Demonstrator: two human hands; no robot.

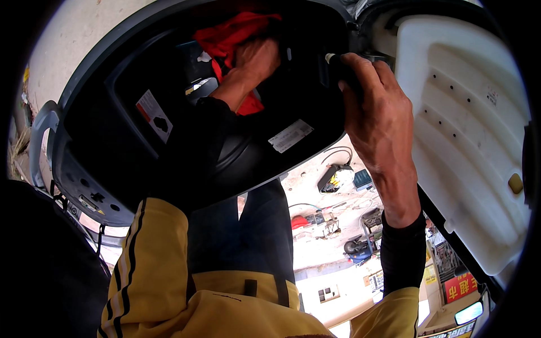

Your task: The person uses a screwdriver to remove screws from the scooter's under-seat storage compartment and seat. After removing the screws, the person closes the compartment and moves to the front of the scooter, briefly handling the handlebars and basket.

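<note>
My left hand (256, 61) reaches deep into the open black storage compartment (253, 169) of what looks like a scooter. Its fingers are curled into a bunched red cloth (234, 32), partly lost in shadow. Pale and glossy items beside the cloth are too dim to name. At the compartment's right side, my right hand (380, 107) is closed round a dark thing with a pale tip (331, 57). Most of that dark thing is hidden by the fingers and the shadow, so its kind does not show.
The raised seat's white plastic underside (468, 129) stands on the right. Labels are stuck inside the compartment, including a white one (290, 136). A grey grab handle (42, 141) juts out at left. Tools and parts lie on the ground beyond, with a black open case (335, 177) among them.
</note>
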